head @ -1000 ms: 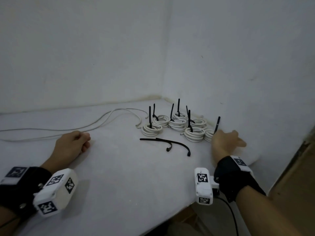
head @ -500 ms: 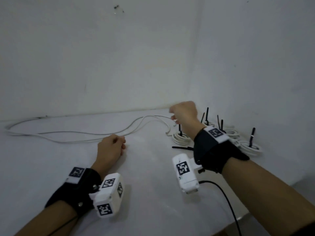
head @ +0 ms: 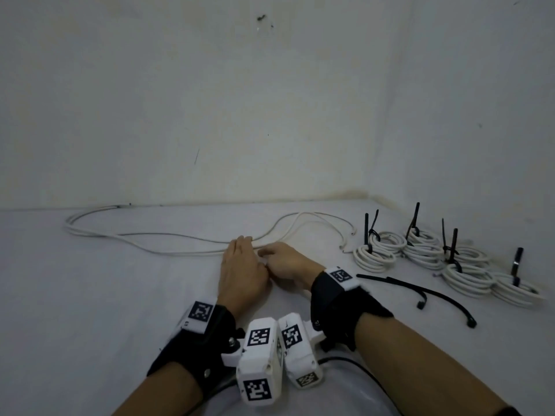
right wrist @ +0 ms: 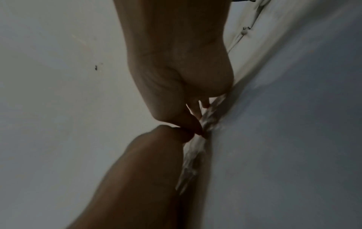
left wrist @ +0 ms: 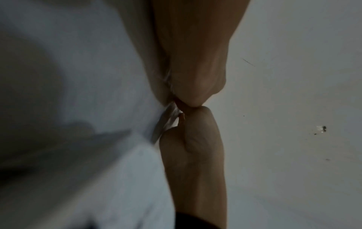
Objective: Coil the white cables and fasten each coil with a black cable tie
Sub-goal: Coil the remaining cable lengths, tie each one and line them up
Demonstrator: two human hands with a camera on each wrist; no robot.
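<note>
White table [head: 90,310] fills the view, and along its far edge, below the wall, the loose white cable [head: 168,235] runs in a long flat loop, its long axis left to right across the table. Off to the right sit the finished coils [head: 420,250], at least 5 by my count, each cinched with an upright black tie. Nearer in on that side lie 2 spare black cable ties [head: 420,291], just beyond the right wrist.

Now the middle: left hand [head: 241,274] and right hand [head: 286,264] are together, knuckles touching, right on the near run of the cable. The right wrist view shows the thumb and fingers of both hands pinching white strands where they meet (how many strands is too blurred to say). The left wrist view agrees, fingertips pressed together over a sliver of white.

So the slack lies both ways from the grip, the big loop away to the left, the free ends [head: 345,249] to the right. I'd judge the left hand is placed to gather the long side and the right to fetch a tie.
</note>
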